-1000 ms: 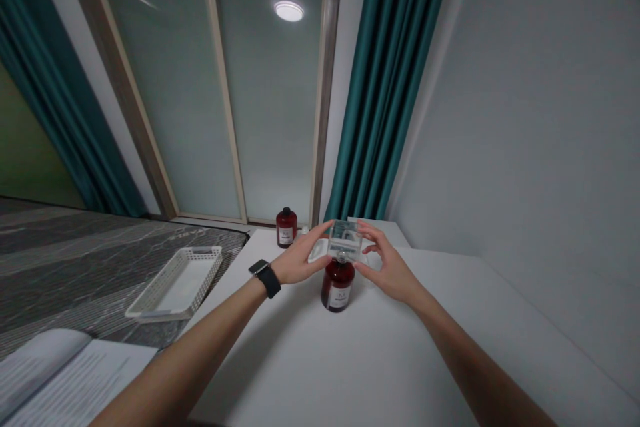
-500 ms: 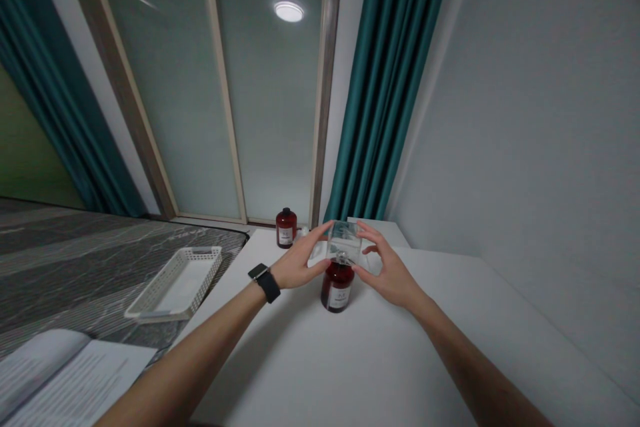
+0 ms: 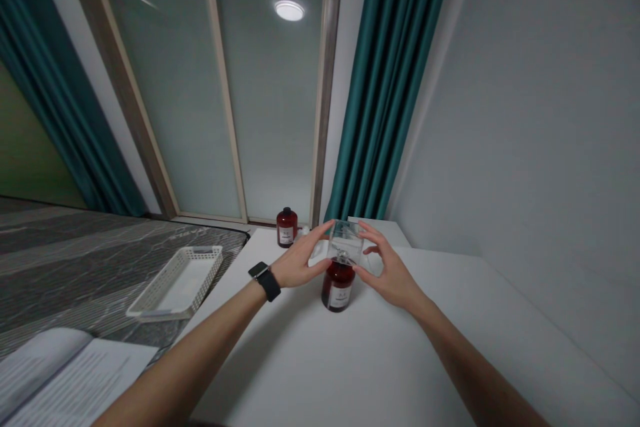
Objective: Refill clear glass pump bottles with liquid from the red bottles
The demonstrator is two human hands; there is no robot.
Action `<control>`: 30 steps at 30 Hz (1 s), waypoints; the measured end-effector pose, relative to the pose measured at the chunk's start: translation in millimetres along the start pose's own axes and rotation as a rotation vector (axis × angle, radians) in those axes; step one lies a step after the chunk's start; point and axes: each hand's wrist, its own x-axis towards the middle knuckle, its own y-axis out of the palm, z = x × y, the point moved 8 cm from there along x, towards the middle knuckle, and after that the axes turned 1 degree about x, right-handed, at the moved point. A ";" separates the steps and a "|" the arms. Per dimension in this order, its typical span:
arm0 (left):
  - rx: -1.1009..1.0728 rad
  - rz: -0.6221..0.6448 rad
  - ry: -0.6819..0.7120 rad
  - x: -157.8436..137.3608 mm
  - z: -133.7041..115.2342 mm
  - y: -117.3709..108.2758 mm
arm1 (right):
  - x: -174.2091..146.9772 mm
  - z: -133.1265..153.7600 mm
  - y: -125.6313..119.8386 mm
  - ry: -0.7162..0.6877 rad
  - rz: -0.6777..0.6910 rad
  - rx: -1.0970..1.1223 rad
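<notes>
In the head view, my left hand (image 3: 300,261) and my right hand (image 3: 393,273) hold a clear, cup-shaped container (image 3: 346,239) from both sides, between thumbs and fingers. Directly below it a dark red bottle (image 3: 339,291) with a white label stands upright on the white table (image 3: 370,367). The container's lower end overlaps the bottle's top; I cannot tell whether they touch. Farther back on the left stands a second dark red bottle (image 3: 287,228) with a black cap. Some small clear or white item beside it is partly hidden behind my left hand.
A white perforated basket (image 3: 203,293) lies left of the table on a dark, stone-patterned surface (image 3: 100,247). An open book (image 3: 95,380) is at the lower left. Behind the table are a teal curtain (image 3: 390,80) and a frosted glass door (image 3: 270,113). A wall (image 3: 540,133) borders the right.
Both hands and the clear container stay in practically the same place over the bottle. The whole view has shifted only very slightly.
</notes>
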 end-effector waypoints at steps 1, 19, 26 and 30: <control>-0.003 -0.001 0.007 0.1 -0.2 0.0 | -0.1 -0.5 0.1 -0.004 0.000 -0.002; -0.191 -0.044 -0.144 6.4 32.8 11.2 | 10.9 -40.3 3.6 0.206 -0.048 0.183; -0.392 -0.094 -0.363 -20.9 63.8 36.0 | 2.1 -67.6 10.6 0.446 -0.088 0.435; -0.428 -0.064 -0.389 -36.1 66.8 54.4 | -7.8 -83.0 13.6 0.524 -0.178 0.578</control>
